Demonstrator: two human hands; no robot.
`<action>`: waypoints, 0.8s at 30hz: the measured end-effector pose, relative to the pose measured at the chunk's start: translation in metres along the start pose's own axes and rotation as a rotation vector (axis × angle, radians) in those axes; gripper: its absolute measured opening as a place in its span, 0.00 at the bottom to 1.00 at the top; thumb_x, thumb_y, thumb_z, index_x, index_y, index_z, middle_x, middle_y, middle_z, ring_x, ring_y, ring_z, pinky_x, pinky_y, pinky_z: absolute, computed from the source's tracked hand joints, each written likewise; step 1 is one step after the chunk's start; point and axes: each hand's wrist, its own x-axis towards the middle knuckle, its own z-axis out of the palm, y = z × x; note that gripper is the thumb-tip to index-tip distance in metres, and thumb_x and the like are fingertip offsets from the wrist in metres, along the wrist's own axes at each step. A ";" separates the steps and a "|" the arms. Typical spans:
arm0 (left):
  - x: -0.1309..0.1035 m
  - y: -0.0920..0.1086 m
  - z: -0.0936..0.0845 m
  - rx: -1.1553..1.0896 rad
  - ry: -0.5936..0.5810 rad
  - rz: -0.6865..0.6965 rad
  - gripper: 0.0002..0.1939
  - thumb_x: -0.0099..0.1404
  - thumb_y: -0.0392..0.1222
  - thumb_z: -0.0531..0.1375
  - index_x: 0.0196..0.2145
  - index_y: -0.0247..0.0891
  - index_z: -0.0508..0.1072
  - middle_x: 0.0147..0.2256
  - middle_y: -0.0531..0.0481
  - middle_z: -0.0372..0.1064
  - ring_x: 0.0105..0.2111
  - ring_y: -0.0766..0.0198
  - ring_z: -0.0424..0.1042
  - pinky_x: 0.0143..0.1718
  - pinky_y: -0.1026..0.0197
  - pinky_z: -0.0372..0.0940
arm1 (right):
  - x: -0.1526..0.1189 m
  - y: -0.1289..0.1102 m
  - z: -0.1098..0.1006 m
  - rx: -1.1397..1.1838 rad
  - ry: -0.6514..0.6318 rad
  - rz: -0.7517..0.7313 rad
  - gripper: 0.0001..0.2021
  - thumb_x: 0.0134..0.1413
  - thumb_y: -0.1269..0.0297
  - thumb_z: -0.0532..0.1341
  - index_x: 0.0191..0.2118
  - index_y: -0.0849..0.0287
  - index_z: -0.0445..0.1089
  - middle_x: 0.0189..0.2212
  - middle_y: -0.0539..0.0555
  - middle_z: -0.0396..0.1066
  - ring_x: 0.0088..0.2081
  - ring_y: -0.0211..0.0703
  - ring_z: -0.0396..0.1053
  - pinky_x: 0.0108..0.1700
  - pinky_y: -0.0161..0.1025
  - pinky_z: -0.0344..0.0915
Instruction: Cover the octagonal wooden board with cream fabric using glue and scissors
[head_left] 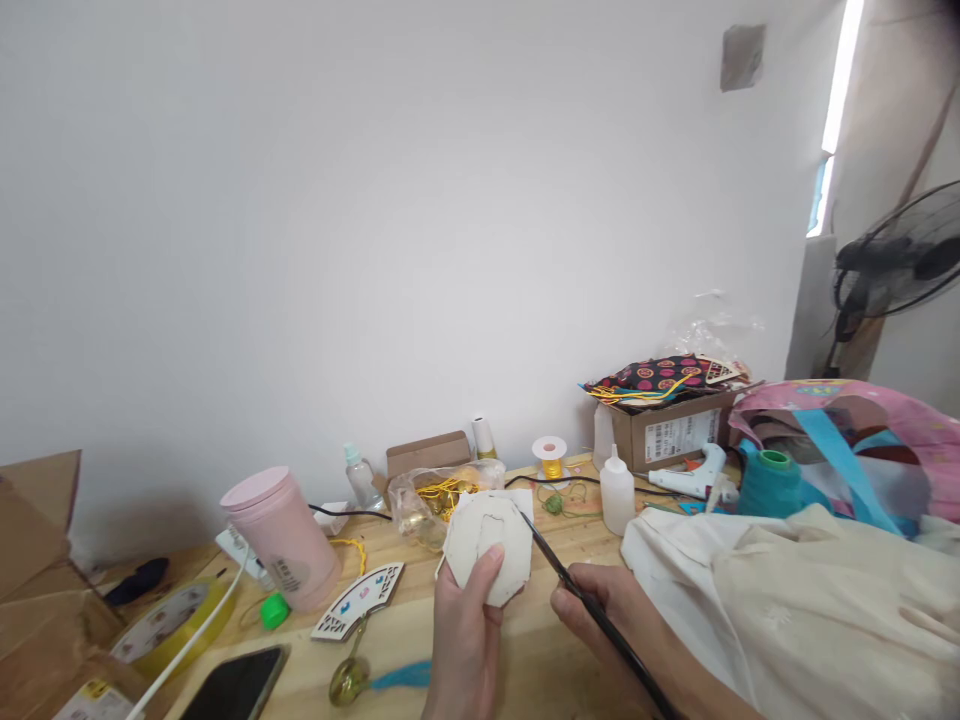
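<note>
An off-white, roughly octagonal flat piece (pixel 508 555) with a faint outline on its face is held upright in my left hand (pixel 472 610), the thumb pressed on its front. My right hand (pixel 611 605) grips a long thin black stick-like tool (pixel 600 612), fingers closed around it. The tool's narrow tip points up and left, close to the piece's upper right edge; whether it touches cannot be made out. A white sheet or second piece shows partly behind the off-white one.
On the wooden table (pixel 390 610) are a pink container (pixel 285 545), phone (pixel 236 683), tape roll (pixel 169 620), fan-shaped piece (pixel 358 602), white squeeze bottle (pixel 617 495), glue gun (pixel 694 480) and teal thread cone (pixel 771 485). Pale cloth (pixel 810 600) lies at right, a cardboard box (pixel 667 435) behind.
</note>
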 end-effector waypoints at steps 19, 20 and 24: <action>0.002 0.001 -0.001 0.006 -0.020 -0.010 0.22 0.52 0.35 0.60 0.46 0.38 0.65 0.35 0.49 0.71 0.33 0.65 0.69 0.30 0.66 0.66 | -0.002 -0.003 -0.002 0.199 -0.085 -0.092 0.24 0.40 0.38 0.49 0.24 0.58 0.56 0.16 0.44 0.50 0.19 0.33 0.47 0.20 0.32 0.45; 0.002 0.000 -0.001 0.006 -0.017 -0.013 0.22 0.52 0.35 0.60 0.46 0.38 0.65 0.35 0.49 0.71 0.33 0.65 0.69 0.30 0.65 0.66 | -0.001 -0.003 -0.002 0.190 -0.081 -0.093 0.24 0.40 0.38 0.49 0.23 0.58 0.56 0.16 0.45 0.50 0.19 0.33 0.47 0.20 0.32 0.45; 0.001 -0.002 0.000 0.008 0.005 -0.034 0.23 0.52 0.34 0.61 0.47 0.36 0.64 0.35 0.47 0.71 0.34 0.64 0.69 0.29 0.66 0.66 | 0.000 0.000 0.000 0.100 -0.050 -0.074 0.18 0.44 0.46 0.51 0.21 0.58 0.54 0.16 0.45 0.50 0.20 0.34 0.48 0.20 0.32 0.45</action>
